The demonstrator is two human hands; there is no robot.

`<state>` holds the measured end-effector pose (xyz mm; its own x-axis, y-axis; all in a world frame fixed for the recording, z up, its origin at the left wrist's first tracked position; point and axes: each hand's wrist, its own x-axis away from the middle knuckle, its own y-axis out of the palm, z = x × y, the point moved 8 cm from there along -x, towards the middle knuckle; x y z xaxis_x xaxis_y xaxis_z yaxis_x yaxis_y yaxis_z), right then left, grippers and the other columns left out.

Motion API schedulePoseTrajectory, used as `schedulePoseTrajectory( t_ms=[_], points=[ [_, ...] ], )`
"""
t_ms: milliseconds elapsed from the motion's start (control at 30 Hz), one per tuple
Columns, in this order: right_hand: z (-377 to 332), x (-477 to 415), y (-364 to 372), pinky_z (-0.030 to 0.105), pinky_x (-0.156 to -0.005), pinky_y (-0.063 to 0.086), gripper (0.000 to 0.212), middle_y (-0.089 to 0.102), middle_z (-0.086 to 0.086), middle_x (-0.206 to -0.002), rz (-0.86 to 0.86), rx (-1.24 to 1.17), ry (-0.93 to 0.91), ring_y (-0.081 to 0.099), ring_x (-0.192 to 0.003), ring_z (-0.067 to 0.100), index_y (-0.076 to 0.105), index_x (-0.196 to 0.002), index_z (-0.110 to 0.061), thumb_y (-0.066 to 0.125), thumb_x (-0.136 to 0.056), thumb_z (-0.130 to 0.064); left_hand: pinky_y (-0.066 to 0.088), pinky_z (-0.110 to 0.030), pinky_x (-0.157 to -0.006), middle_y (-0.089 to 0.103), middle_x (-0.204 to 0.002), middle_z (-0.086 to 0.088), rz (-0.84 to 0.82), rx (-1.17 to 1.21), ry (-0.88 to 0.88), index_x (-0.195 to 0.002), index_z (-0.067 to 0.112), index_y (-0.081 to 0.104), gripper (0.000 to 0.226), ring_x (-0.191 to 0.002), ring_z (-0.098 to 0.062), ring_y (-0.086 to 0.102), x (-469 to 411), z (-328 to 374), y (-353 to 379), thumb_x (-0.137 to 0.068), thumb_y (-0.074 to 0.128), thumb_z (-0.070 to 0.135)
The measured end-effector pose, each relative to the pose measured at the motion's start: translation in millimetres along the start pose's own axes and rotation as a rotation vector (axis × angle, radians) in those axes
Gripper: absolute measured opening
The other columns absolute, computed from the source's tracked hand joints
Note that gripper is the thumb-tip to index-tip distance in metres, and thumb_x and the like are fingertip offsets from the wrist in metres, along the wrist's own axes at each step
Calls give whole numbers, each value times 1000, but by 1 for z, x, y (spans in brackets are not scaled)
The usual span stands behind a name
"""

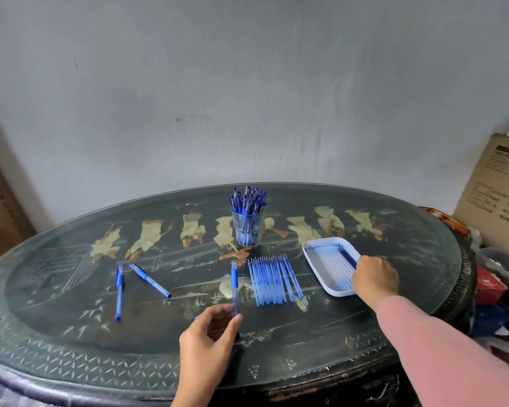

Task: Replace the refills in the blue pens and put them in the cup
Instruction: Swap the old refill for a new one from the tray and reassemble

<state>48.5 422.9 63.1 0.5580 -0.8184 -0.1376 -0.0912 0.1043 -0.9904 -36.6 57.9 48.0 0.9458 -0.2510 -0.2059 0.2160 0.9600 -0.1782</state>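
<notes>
A clear cup (248, 230) of upright blue pens (247, 199) stands at the back, two more lie flat left, and refills (272, 282) lie in a row beside a barrel (234, 284) upright in the left hand (209, 333).

The table (71, 333) has a dark lacquered-looking top, glossy under a clear sheet, with pale inlaid figures behind the cup (249, 230), which is clear and smooth; glass or plastic cannot be told. In front of the cup, the refills (272, 282) are translucent blue plastic and the pen barrel (235, 295) gripped by the left hand (209, 333) is clear plastic with a blue grip band, while the tray (313, 261) to the right of the cup is smooth white plastic with a slight sheen. Far right of the cup stands a matt brown cardboard box (494, 195), behind the cup the wall (247, 83) is matt, faintly stained paintwork, and the sleeve (441, 353) is matt pink cloth.
</notes>
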Motion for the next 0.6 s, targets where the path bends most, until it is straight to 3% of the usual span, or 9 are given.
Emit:
schedulePoseTrajectory(
  t_ms=[367, 600],
  points=[
    [-13, -2, 2, 29, -86, 48, 26, 64, 5, -117, -20, 148, -57, 55, -111, 25, 62, -119, -16, 50, -96, -15, 56, -16, -68, 75, -78, 4, 7, 7, 0, -87, 19, 74, 18, -70, -10, 72, 0, -3, 0, -77, 80, 6],
    [-12, -1, -1, 30, -87, 49, 24, 64, 7, -115, -40, 100, -33, 55, -109, 26, 62, -117, -15, 51, -95, -16, 56, -18, -70, 75, -79, 3, -1, 12, -10, -88, 20, 73, 17, -71, -11, 72, -1, -5, 0, -77, 80, 8]
  ],
)
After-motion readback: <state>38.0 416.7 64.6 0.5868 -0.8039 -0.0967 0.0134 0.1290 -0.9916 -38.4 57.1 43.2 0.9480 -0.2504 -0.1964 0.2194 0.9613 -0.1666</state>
